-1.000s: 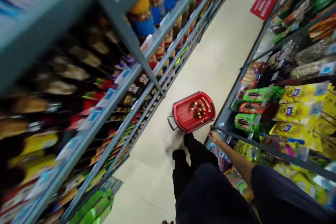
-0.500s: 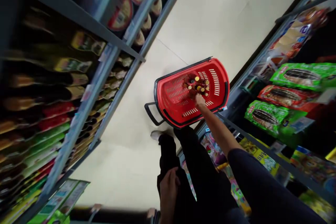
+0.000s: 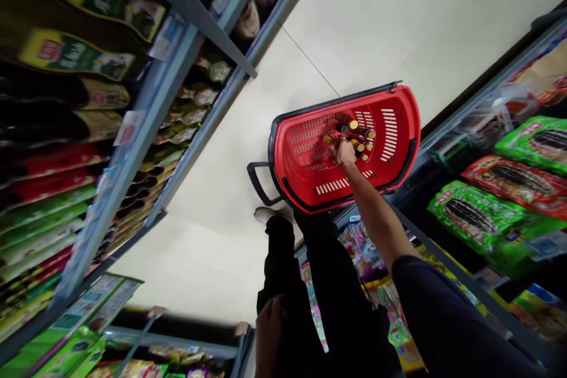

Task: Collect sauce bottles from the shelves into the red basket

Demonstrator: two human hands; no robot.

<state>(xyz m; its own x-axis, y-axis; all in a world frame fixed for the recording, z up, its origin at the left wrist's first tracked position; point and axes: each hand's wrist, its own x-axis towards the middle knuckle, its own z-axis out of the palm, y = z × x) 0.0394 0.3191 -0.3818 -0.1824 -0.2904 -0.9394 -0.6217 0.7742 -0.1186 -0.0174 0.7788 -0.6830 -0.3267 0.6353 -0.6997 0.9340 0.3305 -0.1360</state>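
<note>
A red shopping basket point(image 3: 292, 174) with black trim and a black pull handle point(image 3: 261, 189) stands on the floor in front of my feet. Inside it, several small glass bottles point(image 3: 358, 144) with gold or dark caps are bunched upright or slightly tilted. My right hand point(image 3: 343, 152) reaches down into the basket, its fingers closed around a bottle at the near side of the bunch. The lower part of that bottle is hidden. Low in the view, my left hand point(image 3: 269, 322) hangs beside my dark trousers; its fingers are in shadow and hard to make out.
Shelves with dark bottles and bagged goods point(image 3: 48, 207) line the left. On the right, a shelf carries green and red packets point(image 3: 463, 212). Another low shelf point(image 3: 168, 348) stands at the bottom left. Pale floor tiles point(image 3: 212, 271) run between the shelves.
The view has come closer, so the basket looks larger and further right. My right hand stays at the bottles, reaching slightly deeper among them. My left hand still hangs by my leg.
</note>
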